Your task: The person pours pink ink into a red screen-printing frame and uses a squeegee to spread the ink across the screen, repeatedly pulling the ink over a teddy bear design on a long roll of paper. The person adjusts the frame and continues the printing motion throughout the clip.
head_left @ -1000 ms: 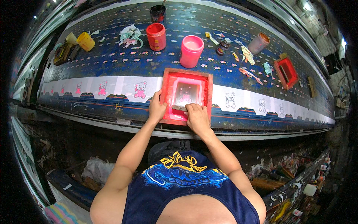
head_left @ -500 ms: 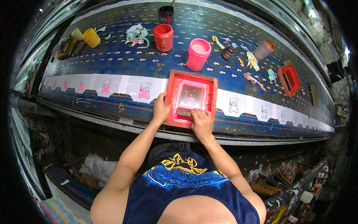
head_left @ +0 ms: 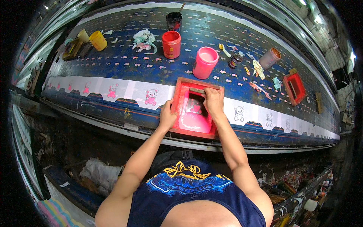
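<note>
A red-stained screen-printing frame (head_left: 197, 82) lies across a white fabric strip (head_left: 130, 90) on the long table. My left hand (head_left: 167, 115) grips its left side, fingers closed around the wood. Inside the frame, my right hand (head_left: 214, 100) holds a squeegee (head_left: 197, 91) near the far edge. Wet pink ink (head_left: 194, 124) covers the near part of the mesh. Left of the frame, the printed bears (head_left: 150, 97) are filled with pink; right of it, the bears (head_left: 239, 113) show black outlines only. My right palm side is hidden.
Beyond the frame stand a pink ink tub (head_left: 205, 64), a red tub (head_left: 171, 45) and a black one (head_left: 174, 21). A dark bottle (head_left: 235, 60) and another red frame (head_left: 295, 89) are to the right. Crumpled rags (head_left: 144, 39) and a yellow cup (head_left: 98, 40) lie left.
My right hand has pushed the squeegee from the near end of the frame to the far end. Pink ink now spreads over the near mesh. My left hand keeps its grip.
</note>
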The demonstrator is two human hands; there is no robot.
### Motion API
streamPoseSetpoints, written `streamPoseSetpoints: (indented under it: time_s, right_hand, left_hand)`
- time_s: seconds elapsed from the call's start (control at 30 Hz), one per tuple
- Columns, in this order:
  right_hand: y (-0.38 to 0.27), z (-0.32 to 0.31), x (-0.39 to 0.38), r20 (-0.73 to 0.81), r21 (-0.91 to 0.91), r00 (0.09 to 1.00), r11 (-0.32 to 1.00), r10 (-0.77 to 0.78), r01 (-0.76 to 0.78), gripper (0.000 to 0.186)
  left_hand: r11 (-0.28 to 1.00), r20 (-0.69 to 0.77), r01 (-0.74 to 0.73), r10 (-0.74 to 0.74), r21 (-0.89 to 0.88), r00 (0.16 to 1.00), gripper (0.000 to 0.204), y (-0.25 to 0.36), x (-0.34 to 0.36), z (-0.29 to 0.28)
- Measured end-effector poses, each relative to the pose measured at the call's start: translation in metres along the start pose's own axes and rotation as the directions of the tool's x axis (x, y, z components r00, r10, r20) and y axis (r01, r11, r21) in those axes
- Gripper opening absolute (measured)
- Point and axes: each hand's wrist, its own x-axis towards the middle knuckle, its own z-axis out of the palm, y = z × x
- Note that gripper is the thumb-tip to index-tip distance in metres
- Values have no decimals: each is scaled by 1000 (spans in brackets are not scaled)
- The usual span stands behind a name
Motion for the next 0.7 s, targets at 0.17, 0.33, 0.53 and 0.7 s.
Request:
streamPoseSetpoints:
  time_s: [0.17,0.33,0.53,0.7]
  right_hand:
    - [-1,14,-13,9,-21,997,997,73,-73,1]
    - [-42,2,-89,66,-11,995,997,74,-73,16]
    - [-75,-23,-131,126,-27,989,997,80,-77,34]
    - [-75,-53,-128,218,205,958,950,189,-235,41]
  left_hand:
    - [1000,-4,-4,5,19,1000,62,5,2,2]
    - [1000,-19,1,-1,2,1000,63,4,0,2]
    - [999,32,38,-37,-17,999,63,-1,3,2]
    - [997,35,28,-26,-71,999,64,-7,4,4]
